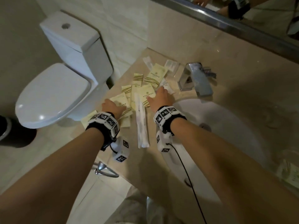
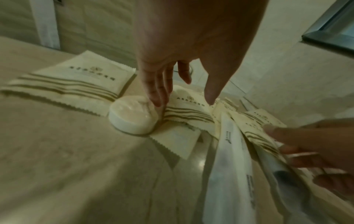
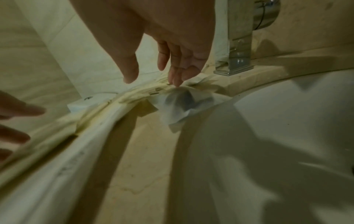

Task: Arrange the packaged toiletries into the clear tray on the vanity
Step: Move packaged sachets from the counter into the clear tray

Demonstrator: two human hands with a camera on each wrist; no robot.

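Several cream sachets (image 1: 155,75) with brown stripes lie scattered on the beige vanity (image 1: 161,167), left of the sink. A long white packet (image 1: 141,123) lies between my hands. The clear tray (image 1: 172,66) stands at the back beside the faucet. My left hand (image 1: 113,106) reaches over the near sachets; in the left wrist view its straight fingers (image 2: 157,94) touch a round wrapped soap (image 2: 132,118). My right hand (image 1: 160,96) hovers flat over the pile, its fingertips (image 3: 175,78) on a small white packet (image 3: 184,104) with a dark item inside.
A chrome faucet (image 1: 194,78) stands right of the tray, above the white basin (image 1: 226,126). A toilet (image 1: 56,94) and a dark bin (image 1: 13,131) are to the left. A towel ring (image 1: 105,171) hangs under the counter's edge. More packets (image 1: 289,173) lie far right.
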